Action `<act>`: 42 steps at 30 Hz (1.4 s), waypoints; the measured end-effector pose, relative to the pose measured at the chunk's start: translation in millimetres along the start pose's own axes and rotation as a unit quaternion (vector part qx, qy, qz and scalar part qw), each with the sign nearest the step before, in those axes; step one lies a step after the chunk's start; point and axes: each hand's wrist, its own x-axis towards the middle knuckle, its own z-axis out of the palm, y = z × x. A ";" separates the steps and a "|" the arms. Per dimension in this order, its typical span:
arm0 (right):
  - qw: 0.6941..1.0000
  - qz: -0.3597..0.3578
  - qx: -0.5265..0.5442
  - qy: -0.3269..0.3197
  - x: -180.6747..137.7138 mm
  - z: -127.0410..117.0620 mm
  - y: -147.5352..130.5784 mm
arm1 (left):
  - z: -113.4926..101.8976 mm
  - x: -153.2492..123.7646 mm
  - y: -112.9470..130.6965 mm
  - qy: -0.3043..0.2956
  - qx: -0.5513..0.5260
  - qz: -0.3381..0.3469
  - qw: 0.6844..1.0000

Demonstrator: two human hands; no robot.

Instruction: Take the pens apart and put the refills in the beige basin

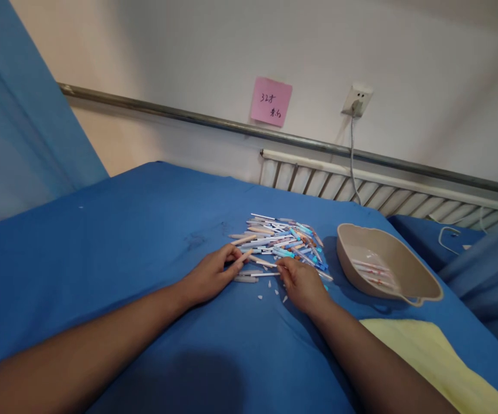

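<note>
A light orange pen barrel (244,257) is pinched between the thumb and fingers of my left hand (212,273). My right hand (304,283), to the right of it, has its fingertips closed on a thin white pen refill (267,264), which points left toward the barrel. Just beyond both hands lies a loose pile of pen parts (281,238): barrels, white refills, and blue, teal and brown pieces. Several small whitish tips (270,284) are scattered on the blue cloth between my hands. One more white refill (264,275) lies on the cloth under the held one.
A beige basin (404,244) with several red-and-white pens (374,273) in it stands at the right. A yellow cloth (425,345) lies in front of it. Behind the blue-covered surface (102,259) are a radiator (318,177), a pipe rail (197,119) and a plugged-in cable (352,155).
</note>
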 end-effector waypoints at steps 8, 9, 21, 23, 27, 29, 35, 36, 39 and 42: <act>0.993 0.009 0.117 0.022 -0.3 4.3 3.0 | 0.0 0.1 -10.8 0.043 -0.113 0.001 0.993; 0.991 0.013 0.134 0.023 -0.5 4.9 3.2 | -0.7 -0.4 -10.4 0.051 -0.118 0.006 0.992; 0.951 0.037 0.306 0.014 -5.5 6.5 0.7 | -5.2 -9.9 -2.8 0.077 -0.156 0.039 0.984; 0.943 0.038 0.330 0.017 -5.7 4.6 1.4 | -5.7 -8.9 -4.6 0.076 -0.147 0.038 0.986; 0.933 0.038 0.354 0.054 -5.0 -1.1 6.5 | -7.1 -4.9 -11.6 0.077 -0.082 0.014 0.994; 0.932 0.045 0.353 0.071 -4.5 -3.7 9.4 | -7.9 -3.8 -13.4 0.079 -0.050 0.012 0.996; 0.938 0.044 0.337 0.064 -4.5 -6.4 11.9 | -9.6 -5.4 -8.5 0.086 -0.018 0.022 0.996; 0.939 0.044 0.335 0.062 -4.6 -6.5 11.6 | -9.7 -5.7 -7.7 0.085 -0.015 0.024 0.996; 0.943 0.047 0.324 0.063 -4.7 -6.7 11.4 | -9.7 -6.1 -6.7 0.080 -0.009 0.029 0.996; 0.950 0.037 0.302 0.068 -4.3 -6.0 12.6 | -9.4 -6.2 -6.5 0.070 -0.008 0.029 0.997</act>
